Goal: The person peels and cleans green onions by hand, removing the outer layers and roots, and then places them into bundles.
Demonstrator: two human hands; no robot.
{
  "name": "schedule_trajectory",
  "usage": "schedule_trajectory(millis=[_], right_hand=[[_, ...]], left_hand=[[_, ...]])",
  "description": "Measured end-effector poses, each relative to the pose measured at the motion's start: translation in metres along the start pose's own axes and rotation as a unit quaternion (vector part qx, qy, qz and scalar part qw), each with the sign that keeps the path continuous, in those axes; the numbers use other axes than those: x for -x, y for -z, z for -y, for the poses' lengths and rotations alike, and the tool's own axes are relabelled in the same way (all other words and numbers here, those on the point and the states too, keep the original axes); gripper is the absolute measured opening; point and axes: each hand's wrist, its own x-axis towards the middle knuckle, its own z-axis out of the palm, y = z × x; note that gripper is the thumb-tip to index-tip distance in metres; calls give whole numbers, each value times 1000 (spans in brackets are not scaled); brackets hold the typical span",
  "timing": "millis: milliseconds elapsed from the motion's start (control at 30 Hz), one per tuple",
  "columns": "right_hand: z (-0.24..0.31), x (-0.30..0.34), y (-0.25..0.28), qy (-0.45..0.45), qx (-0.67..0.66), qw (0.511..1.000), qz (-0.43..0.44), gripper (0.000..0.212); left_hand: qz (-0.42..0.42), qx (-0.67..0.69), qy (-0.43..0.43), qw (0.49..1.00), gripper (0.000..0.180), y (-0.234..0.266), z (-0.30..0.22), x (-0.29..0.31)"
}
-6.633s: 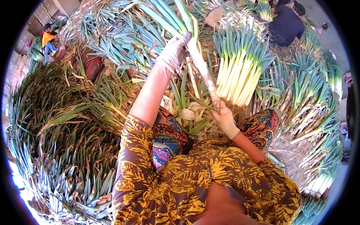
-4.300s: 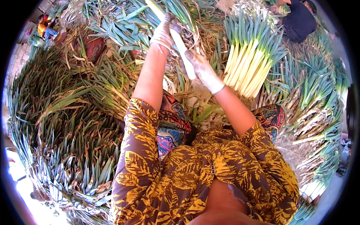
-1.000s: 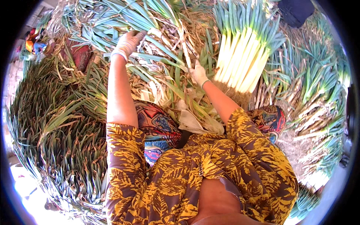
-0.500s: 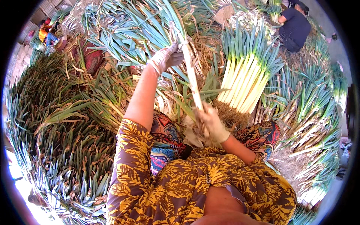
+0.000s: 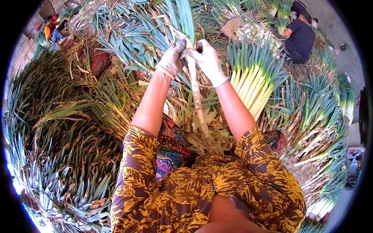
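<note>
A long leek (image 5: 196,93) hangs upright in front of me, its pale stalk streaked with brown dirt and its blue-green leaves pointing away. My gloved left hand (image 5: 171,59) is closed round it where the stalk meets the leaves. Beside it, my gloved right hand (image 5: 208,62) pinches at a dry outer leaf at that same spot. The leek's root end hangs down toward the peeled leaf scraps (image 5: 213,143) at my lap. To the right lies a bundle of cleaned leeks (image 5: 250,79), white-yellow at the stalks, partly hidden by my right forearm.
Uncleaned leeks (image 5: 140,46) are heaped ahead, with a dense standing mass of leeks (image 5: 58,132) on my left. More dirty leeks (image 5: 311,132) lie along the right. A person in dark clothes (image 5: 301,39) sits at the far right; another in orange (image 5: 49,30) is far left.
My right hand has moved up from the leek's root end to its leaf base, beside my left hand. The left hand keeps hold of the leek.
</note>
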Motion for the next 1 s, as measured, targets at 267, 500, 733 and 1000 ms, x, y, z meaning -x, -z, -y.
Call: schedule_trajectory(millis=[267,500,733,1000], right_hand=[[-4,10,-20,-23,132,990,-44,39],[-10,34,-24,-59,89,994,1,27],[-54,88,-34,-166,-128,970,122,22],[-179,302,-24,-133,320,746,569,62]], left_hand=[[-29,-7,-46,999,21,17,-1,-14],[-86,19,-118,989,36,10,-10,-16],[-118,-95,-203,967,16,18,-20,-20],[-165,91,-158,969,20,64,-66,-23]])
